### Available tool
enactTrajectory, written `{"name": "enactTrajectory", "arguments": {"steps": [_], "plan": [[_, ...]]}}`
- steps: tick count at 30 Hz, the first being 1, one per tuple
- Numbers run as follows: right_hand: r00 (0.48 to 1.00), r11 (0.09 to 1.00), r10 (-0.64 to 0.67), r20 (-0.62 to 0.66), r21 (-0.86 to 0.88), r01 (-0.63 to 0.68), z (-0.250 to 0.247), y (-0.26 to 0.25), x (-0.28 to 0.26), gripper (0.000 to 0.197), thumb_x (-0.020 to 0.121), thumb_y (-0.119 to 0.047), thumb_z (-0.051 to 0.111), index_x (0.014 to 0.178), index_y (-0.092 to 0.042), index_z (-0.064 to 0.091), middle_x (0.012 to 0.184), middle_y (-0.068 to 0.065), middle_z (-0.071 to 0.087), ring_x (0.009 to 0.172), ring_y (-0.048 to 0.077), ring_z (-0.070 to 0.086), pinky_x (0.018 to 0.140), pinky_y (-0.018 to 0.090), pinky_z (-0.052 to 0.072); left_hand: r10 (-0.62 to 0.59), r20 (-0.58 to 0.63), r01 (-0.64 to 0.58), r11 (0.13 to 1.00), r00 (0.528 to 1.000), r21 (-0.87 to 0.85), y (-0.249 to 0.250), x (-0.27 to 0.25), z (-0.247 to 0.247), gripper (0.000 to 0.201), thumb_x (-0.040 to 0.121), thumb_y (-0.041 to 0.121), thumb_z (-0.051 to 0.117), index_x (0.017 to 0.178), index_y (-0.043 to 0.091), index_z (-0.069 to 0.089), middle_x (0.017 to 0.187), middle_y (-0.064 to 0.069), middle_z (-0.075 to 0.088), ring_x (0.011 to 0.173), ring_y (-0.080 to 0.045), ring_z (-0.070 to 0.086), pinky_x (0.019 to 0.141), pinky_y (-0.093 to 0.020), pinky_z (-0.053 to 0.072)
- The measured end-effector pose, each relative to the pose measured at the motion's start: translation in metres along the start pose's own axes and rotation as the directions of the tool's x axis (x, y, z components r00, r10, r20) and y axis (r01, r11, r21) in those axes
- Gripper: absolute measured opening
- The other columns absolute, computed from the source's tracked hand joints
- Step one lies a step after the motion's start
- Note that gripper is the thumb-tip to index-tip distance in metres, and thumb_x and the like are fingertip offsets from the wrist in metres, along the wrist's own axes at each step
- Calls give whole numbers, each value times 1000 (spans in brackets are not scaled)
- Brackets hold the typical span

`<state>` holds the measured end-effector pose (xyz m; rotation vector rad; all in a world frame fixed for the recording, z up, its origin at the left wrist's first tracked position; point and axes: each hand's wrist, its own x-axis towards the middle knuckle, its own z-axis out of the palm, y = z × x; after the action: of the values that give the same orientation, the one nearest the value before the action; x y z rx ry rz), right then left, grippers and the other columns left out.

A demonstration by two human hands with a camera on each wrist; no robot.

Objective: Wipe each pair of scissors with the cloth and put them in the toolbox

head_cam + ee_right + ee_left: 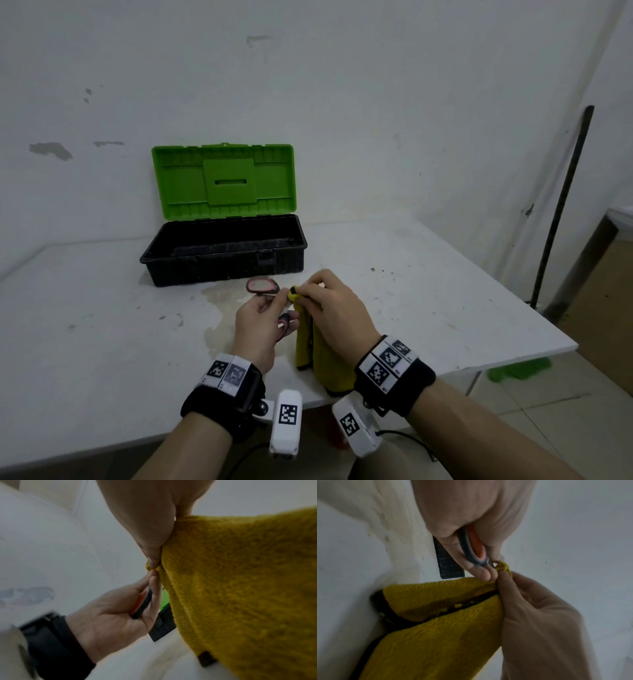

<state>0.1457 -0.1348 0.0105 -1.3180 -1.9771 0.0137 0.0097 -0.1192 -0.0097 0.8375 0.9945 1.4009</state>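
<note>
Head view: left hand [259, 325] at centre frame grips a pair of scissors [262, 286] by the lower handle loop, the other red-and-dark loop sticking out toward the toolbox [226, 250], which sits upper centre-left on the white table [428, 291], green lid [224, 180] up; what shows of its black tray looks empty, so I'd say nothing is stowed yet. Right hand [334, 310] just right of the left one, fingers curled, pinching the yellow cloth [317, 353] around where the blades should be; blades themselves are hidden by cloth and fingers. Rest of the cloth hangs toward the lower centre of the frame. No second pair visible anywhere on the table, so can't tell how many are left. Left wrist view: left hand [471, 524] at top centre curled round the scissors' grey-and-orange handle [473, 546]; right hand [537, 615] at lower right pinches a bunched tip of the cloth [436, 628] right at the handle end, with a sliver of metal showing there; a corner of the toolbox [447, 566] shows behind. Right wrist view: right hand [147, 520] at top, thumb and finger clamped on the cloth [240, 581] filling the right side; left hand [111, 616] lower centre with the handle loop [142, 604] between its fingers. Judgement: mid-wipe on this pair; finishing the wipe and dropping it in the box are still to do
</note>
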Motion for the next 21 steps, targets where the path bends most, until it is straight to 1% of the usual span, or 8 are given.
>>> {"name": "enactTrajectory", "arguments": {"steps": [4,7,10,12,13,14,17,21], "plan": [[999,993,-50,-5,-104,49,9,3,-2,20,99,-30,52,104,-17,66,105,-2,56,83,18,59,60,36,54,-13,-21,13,1000,1000,-7,-3,1,-1,17,97,18,64,103,3,67,80,-9,67,55,-13,62,56,-25,58],[999,993,-37,13,-115,38,10,6,-1,20,100,-30,51,103,-16,66,103,0,56,84,19,59,62,37,54,-1,-32,2,1000,999,23,-4,1,-1,14,97,17,64,96,3,68,72,-8,64,54,-12,61,54,-25,57],[996,995,86,-24,-42,-87,5,17,9,22,100,-29,52,102,-16,69,101,0,56,84,20,58,71,40,53,9,-54,-7,1000,999,28,-5,2,0,13,97,14,64,93,2,66,67,-7,60,51,-12,57,53,-25,56],[982,983,185,-40,5,-185,-1,25,16,24,99,-29,53,105,-15,72,99,0,56,85,19,58,77,38,52,17,-70,-14,999,997,44,-8,3,-1,15,97,14,64,95,0,66,65,-9,59,49,-12,57,53,-25,56],[976,977,211,-53,21,-210,-4,27,18,24,99,-29,54,106,-15,72,98,0,58,86,18,58,80,37,52,24,-77,-20,998,997,54,-10,3,-1,16,97,15,63,95,-1,67,64,-9,59,49,-12,57,53,-26,56],[974,976,215,-71,37,-213,-5,27,18,24,98,-30,55,107,-16,73,96,0,59,86,17,58,81,36,51,33,-82,-28,998,996,62,-11,3,0,17,97,16,63,94,0,67,63,-9,59,50,-12,58,54,-26,56],[986,985,147,-82,99,-138,-3,14,10,23,98,-32,55,106,-19,73,92,0,61,85,16,59,79,33,51,54,-79,-49,997,995,66,-10,2,4,17,97,17,63,91,2,67,65,-8,62,53,-14,60,55,-28,57],[995,993,91,-50,76,-88,8,5,2,23,99,-30,54,104,-17,72,92,1,60,83,17,59,75,36,52,68,-50,-65,996,996,58,-11,0,11,17,98,14,61,91,-1,67,65,-10,61,55,-19,59,51,-29,54]]}}
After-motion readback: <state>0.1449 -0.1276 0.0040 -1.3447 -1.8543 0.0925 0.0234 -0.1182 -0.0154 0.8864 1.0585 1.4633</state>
